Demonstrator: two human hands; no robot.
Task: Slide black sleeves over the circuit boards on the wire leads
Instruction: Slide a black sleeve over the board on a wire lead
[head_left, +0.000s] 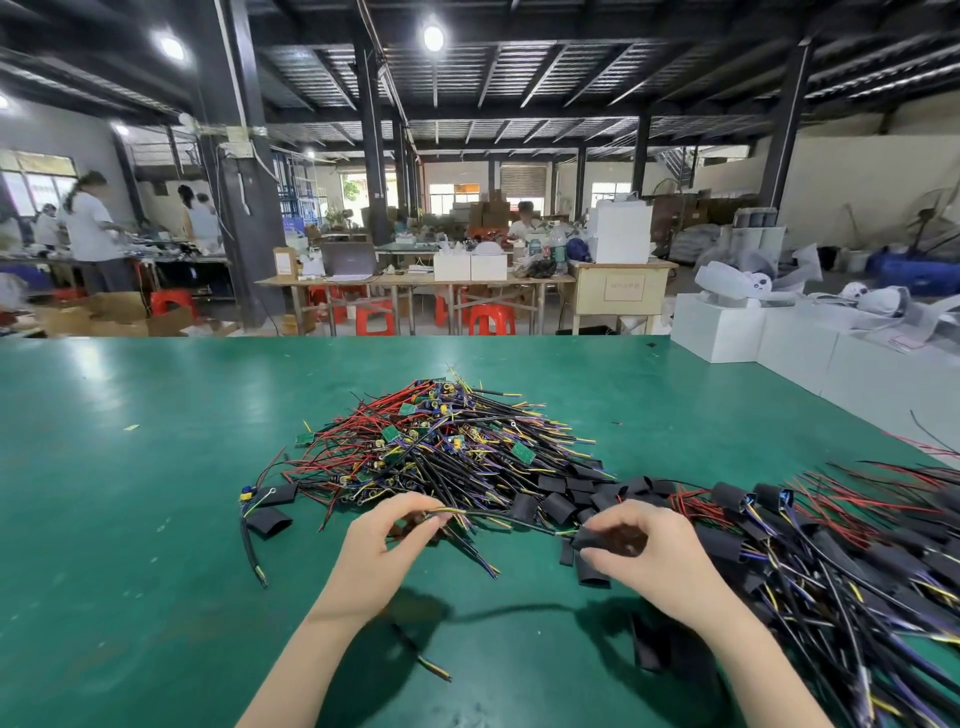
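**A wire lead held between two hands, a black sleeve at one end**

A black wire lead (498, 517) is stretched between the two hands, just above the green table (130, 493). Its one end is pinched by the curled fingers of the left hand (387, 535). What is inside that hand is hidden, so it cannot be told if a circuit board is there. At the other end, a black sleeve (589, 538) is pinched by the thumb and fingers of the right hand (644, 545). The yellow tips of the lead are seen right at the mouth of the sleeve.

Just past the hands, a big pile of bare leads (441, 447) is heaped on the table. Red, black, yellow and purple wires are mixed in it, and small green circuit boards (522, 453) are seen among them. Between that pile and the right hand, many loose black sleeves (558, 506) are scattered. More loose sleeves are lying under and beside the right hand.

Out to the right of the right hand, a second pile of leads (831, 551) is spread, with black sleeves on many of them. To the left of the left hand, one flat sleeve (267, 521) and one lead with a sleeve (278, 493) are lying apart from the rest.

Far behind the table, red stools (491, 319) and other tables are seen.
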